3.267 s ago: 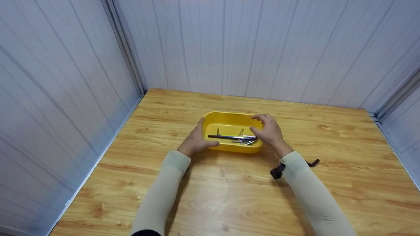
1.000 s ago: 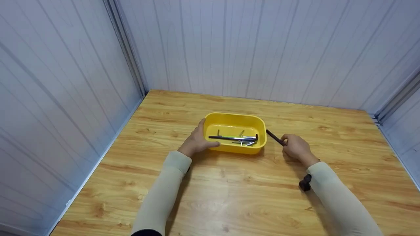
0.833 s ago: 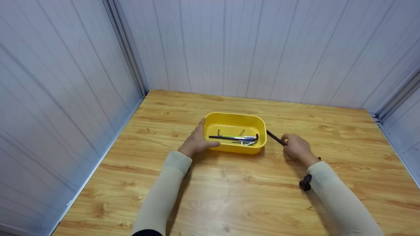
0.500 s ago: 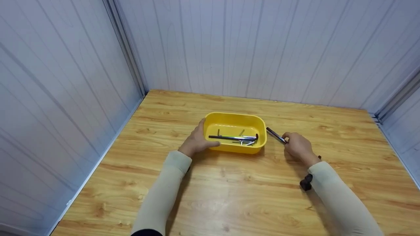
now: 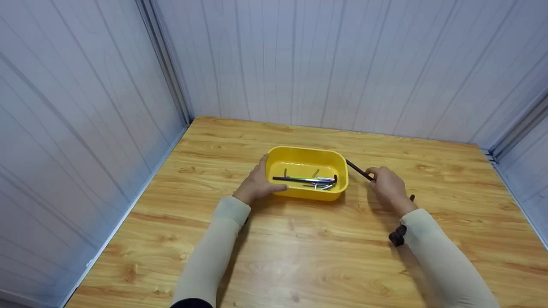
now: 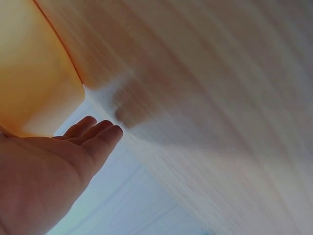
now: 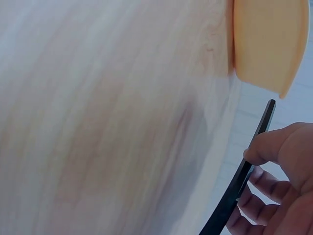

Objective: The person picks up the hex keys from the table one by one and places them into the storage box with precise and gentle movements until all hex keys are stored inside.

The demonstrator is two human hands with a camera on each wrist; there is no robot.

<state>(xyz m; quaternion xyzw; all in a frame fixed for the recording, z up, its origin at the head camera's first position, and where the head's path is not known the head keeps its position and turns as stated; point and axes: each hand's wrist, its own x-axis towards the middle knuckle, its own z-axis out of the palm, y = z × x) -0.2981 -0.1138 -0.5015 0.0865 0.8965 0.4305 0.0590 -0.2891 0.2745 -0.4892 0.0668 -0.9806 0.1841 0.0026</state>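
Observation:
A yellow plastic box [image 5: 308, 195] stands on the wooden table, holding a long L-shaped hex key [image 5: 295, 179] and several small metal pieces [image 5: 319, 186]. My left hand [image 5: 257, 182] rests against the box's left end, its thumb along the front rim. In the left wrist view the fingers [image 6: 102, 134] look nearly straight beside the yellow wall. To the right of the box, my right hand [image 5: 388, 185] pinches a dark hex key [image 5: 358, 170] between thumb and fingers. Its far tip points up and left near the box's right rim; its other end [image 5: 412, 197] shows behind the wrist.
Pale panelled walls [image 5: 274, 64] close off the back and both sides of the table [image 5: 274, 256]. A dark wrist device [image 5: 398, 236] sits at my right cuff.
Since the oldest frame, my right hand has left the box's right end and taken hold of the hex key from the table. Lately the key has risen slightly. My left hand stays put.

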